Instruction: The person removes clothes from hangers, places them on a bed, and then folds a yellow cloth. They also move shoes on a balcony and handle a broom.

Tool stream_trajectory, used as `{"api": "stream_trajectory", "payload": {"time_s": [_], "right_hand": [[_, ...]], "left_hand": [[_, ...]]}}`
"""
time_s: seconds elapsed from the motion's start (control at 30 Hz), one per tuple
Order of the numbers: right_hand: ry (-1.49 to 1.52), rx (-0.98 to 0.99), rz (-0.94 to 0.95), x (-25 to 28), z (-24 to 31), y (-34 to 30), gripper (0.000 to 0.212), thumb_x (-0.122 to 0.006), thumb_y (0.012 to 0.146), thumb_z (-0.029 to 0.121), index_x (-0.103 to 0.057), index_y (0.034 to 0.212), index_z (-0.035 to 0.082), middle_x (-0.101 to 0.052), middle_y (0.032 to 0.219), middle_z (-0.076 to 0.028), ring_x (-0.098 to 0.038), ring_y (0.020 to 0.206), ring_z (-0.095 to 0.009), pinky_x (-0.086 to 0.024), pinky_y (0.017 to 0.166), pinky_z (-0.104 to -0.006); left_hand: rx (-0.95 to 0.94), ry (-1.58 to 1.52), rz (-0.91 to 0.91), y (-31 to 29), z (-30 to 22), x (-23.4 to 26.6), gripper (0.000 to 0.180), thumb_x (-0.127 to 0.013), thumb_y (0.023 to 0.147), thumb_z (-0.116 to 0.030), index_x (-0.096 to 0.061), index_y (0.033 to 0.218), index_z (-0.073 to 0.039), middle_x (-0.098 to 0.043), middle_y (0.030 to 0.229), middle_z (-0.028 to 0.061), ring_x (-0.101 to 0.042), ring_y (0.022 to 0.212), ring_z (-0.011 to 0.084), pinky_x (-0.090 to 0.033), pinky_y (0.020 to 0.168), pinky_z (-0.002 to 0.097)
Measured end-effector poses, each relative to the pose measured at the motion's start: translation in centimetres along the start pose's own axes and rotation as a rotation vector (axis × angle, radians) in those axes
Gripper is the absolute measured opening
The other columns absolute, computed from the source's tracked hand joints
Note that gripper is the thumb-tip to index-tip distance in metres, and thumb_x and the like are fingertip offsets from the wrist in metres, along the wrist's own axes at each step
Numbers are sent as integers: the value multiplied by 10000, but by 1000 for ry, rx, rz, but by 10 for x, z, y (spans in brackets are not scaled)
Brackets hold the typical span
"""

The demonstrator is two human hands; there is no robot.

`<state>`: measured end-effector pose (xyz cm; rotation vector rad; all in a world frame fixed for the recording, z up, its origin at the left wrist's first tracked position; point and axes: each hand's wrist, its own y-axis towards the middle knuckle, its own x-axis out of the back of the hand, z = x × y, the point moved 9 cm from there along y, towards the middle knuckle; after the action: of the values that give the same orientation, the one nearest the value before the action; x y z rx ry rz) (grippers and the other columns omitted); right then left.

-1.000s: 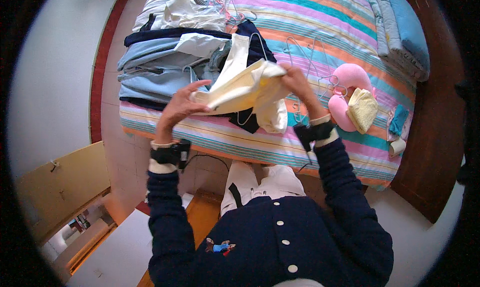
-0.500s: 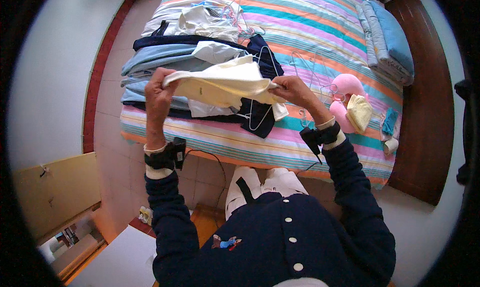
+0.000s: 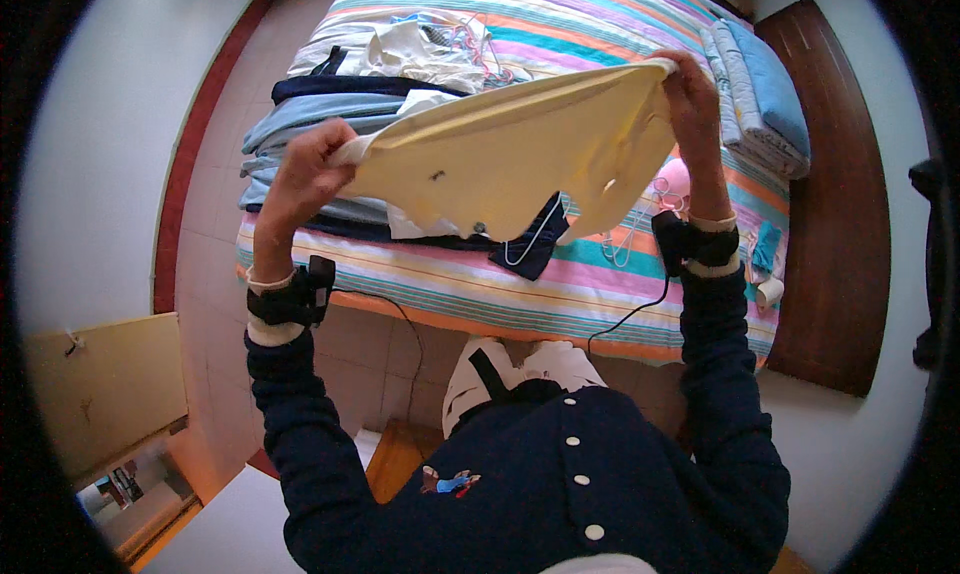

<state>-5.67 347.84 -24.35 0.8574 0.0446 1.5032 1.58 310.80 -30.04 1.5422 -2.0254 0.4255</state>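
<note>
I hold a pale yellow garment [image 3: 520, 149] spread out flat in the air above the bed. My left hand [image 3: 305, 179] grips its left edge, and my right hand [image 3: 690, 99] grips its upper right corner. Under the garment lies a pile of clothes [image 3: 330, 114], light blue, navy and white, on the striped bedspread [image 3: 600, 284]. Both wrists wear black bands with cables.
Several hangers [image 3: 625, 239] lie on the bed near my right wrist, with a pink object [image 3: 675, 179] partly hidden behind the garment. Folded blue blankets [image 3: 765, 89] sit at the bed's right side. A wooden bed frame [image 3: 830, 264] stands right, a yellowish cabinet [image 3: 100, 384] lower left.
The garment was bunched between my hands; both hands have risen and moved apart, stretching it wide open above the pile.
</note>
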Motion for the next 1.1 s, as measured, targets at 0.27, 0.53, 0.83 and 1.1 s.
{"api": "stream_trajectory", "payload": {"time_s": [0.27,0.53,0.83,1.1], "right_hand": [[-534,309,-136,-3,11,54,125,-539,828,95,-603,927,52,-603,837,-147,-592,817,-306,-472,712,-373],[-386,421,-129,25,14,48,145,-527,821,38,-600,946,46,-597,872,-147,-583,840,-297,-469,735,-360],[-264,-177,194,-20,-198,-132,214,-501,729,-73,-619,846,63,-596,914,-103,-574,900,-283,-455,780,-344],[-352,-457,415,-37,-314,-262,183,-487,723,-50,-632,766,54,-557,821,-138,-571,759,-298,-456,669,-353]], "left_hand": [[-99,300,-455,62,16,55,224,-616,802,-227,-501,812,-35,-551,706,125,-537,625,217,-442,601,324],[-330,279,-606,22,-35,70,139,-626,766,-102,-506,814,-49,-532,707,46,-520,638,139,-435,578,257],[77,150,44,-37,87,-194,201,-634,641,-38,-533,806,-95,-549,758,86,-548,756,280,-443,650,372],[46,186,148,-74,126,-341,177,-604,652,-52,-500,792,-81,-535,703,128,-550,729,338,-435,650,410]]}}
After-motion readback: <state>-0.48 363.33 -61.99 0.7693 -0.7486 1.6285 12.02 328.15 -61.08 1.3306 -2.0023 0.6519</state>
